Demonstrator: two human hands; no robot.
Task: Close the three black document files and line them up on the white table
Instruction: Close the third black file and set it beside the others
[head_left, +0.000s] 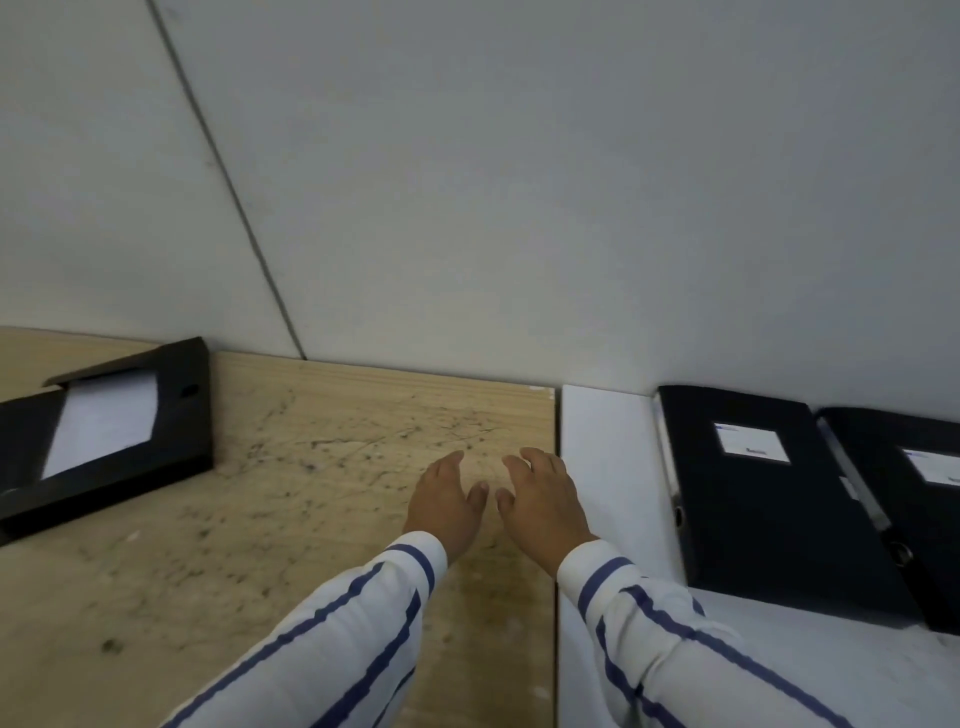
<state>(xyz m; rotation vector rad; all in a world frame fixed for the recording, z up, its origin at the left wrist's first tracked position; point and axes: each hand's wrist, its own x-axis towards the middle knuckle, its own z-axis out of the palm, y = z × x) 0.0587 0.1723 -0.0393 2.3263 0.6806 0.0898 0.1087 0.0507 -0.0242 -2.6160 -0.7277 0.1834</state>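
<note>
A: Where do the files stand?

B: Two closed black box files with white labels, one (769, 499) beside the other (914, 514), lie flat and touching along the far edge of the white laminate surface (602, 441). The third black box file (119, 431) is well apart, at the far left corner of the speckled wooden surface (363, 441), its lid up and white paper (104, 421) showing inside.

A: And the hands?

B: Both hover over the wooden surface near its right edge, empty. The left hand (447, 501) and right hand (543, 501) each have a slack, spread grip, fingers loosely curved, holding nothing.

A: So the open one is next?

B: That is my reading. It looks rigid board, and with paper inside probably moderately heavy; the black covers look smooth, so they may slip.

A: Where to take hold?

B: Press the lid flat first, then take it by both long sides, or by the spine, where I think there is a finger hole. One-handed by the lid, it might swing open and spill paper.
</note>
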